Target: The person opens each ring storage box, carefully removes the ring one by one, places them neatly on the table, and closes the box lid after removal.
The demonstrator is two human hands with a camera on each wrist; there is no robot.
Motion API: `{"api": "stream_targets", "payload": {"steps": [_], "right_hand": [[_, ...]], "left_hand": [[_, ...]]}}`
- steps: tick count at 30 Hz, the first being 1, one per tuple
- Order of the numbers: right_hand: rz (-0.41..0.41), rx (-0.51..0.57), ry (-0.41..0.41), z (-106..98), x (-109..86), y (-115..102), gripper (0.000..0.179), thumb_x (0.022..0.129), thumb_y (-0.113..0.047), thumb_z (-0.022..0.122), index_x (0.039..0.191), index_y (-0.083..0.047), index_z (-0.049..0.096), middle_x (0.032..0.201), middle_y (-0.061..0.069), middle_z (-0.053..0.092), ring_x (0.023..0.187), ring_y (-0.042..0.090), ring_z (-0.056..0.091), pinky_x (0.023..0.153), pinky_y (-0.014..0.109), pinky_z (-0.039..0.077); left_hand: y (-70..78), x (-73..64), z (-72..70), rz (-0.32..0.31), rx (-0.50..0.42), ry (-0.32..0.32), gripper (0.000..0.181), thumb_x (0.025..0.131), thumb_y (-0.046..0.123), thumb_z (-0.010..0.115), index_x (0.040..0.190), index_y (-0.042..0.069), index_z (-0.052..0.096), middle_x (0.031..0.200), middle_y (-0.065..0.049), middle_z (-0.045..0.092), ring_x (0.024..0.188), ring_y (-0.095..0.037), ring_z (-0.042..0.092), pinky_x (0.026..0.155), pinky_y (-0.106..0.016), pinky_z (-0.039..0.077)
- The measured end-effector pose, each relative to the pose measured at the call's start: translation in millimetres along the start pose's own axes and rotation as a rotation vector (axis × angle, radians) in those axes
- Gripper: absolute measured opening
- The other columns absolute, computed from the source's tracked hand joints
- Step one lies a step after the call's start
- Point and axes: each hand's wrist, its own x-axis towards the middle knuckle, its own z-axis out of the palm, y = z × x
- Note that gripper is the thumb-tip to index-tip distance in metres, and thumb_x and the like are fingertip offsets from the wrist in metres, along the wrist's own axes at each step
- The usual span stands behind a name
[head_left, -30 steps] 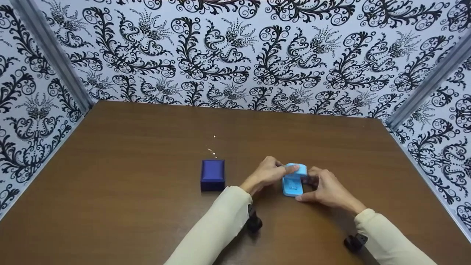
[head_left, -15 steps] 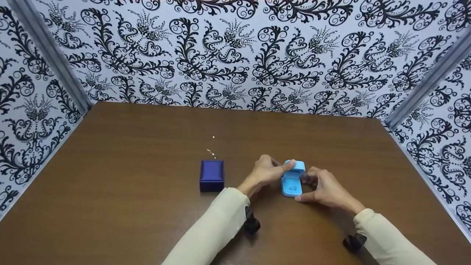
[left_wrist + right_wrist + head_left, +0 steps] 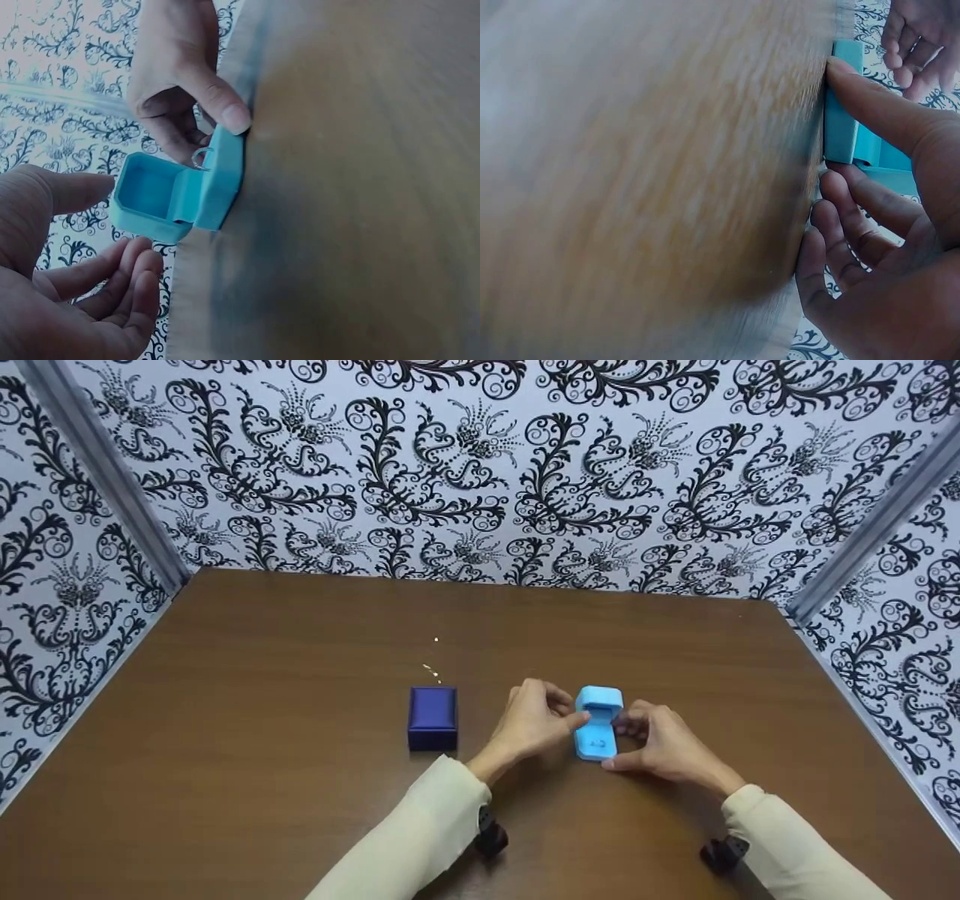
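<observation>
A light blue ring box (image 3: 598,697) stands on the table with its lid raised. In its base sits a ring (image 3: 199,156), seen edge-on in the left wrist view. My right hand (image 3: 660,746) holds the base, its thumb at the near edge and fingers at the side and back. The right wrist view shows that thumb along the box's base (image 3: 841,112). My left hand (image 3: 532,720) is at the left of the box, fingers loosely bent and apart from it. Its thumb tip is close to the lid; whether it touches, I cannot tell.
Left of my left hand stands a dark blue box (image 3: 433,716) with its lid down. Beyond it lie small golden glinting bits (image 3: 431,670), too small to identify. Patterned walls (image 3: 480,472) border the brown table (image 3: 262,720) at the back and sides.
The left thumb has come off the top of the lid, and the left hand has drawn back to the left. The lid has swung further up. The right hand stays in place.
</observation>
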Motion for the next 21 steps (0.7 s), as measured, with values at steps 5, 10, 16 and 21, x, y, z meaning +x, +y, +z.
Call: {"api": "stream_targets", "payload": {"steps": [5,10,16,21], "right_hand": [[0.000,0.002,0.002,-1,0.1,-1,0.044,0.070,-0.031,0.095,0.099,-0.006,0.073,0.092,0.003,0.061,0.084,0.020,0.057,0.074,0.029,0.049],[0.003,0.009,0.000,-1,-0.2,-1,0.043,0.070,-0.031,0.095,0.097,-0.006,0.073,0.092,0.003,0.061,0.085,0.020,0.058,0.074,0.029,0.050],[0.012,0.015,-0.009,-1,-0.9,-1,0.041,0.071,-0.030,0.095,0.098,-0.007,0.073,0.094,0.004,0.061,0.086,0.021,0.058,0.076,0.030,0.051],[0.018,0.016,-0.015,-1,-0.4,-1,0.041,0.071,-0.029,0.095,0.098,-0.007,0.074,0.093,0.004,0.060,0.085,0.020,0.058,0.075,0.030,0.050]], "left_hand": [[-2.5,-3.1,6.2,0.057,0.047,-0.002,0.013,0.086,0.011,0.081,0.092,0.000,0.077,0.077,0.003,0.070,0.068,-0.003,0.062,0.064,-0.021,0.053],[-4.8,-3.9,17.3,0.068,0.092,-0.014,0.007,0.084,0.008,0.081,0.086,0.003,0.077,0.072,0.007,0.067,0.066,-0.002,0.060,0.064,-0.020,0.051],[-8.5,-2.5,28.3,0.091,0.127,-0.022,0.006,0.081,0.007,0.082,0.082,0.004,0.077,0.069,0.008,0.066,0.065,-0.001,0.058,0.063,-0.018,0.050],[-10.1,0.6,32.1,0.105,0.143,-0.034,0.004,0.079,0.004,0.081,0.079,0.005,0.078,0.067,0.008,0.065,0.062,-0.001,0.056,0.059,-0.018,0.048]]}}
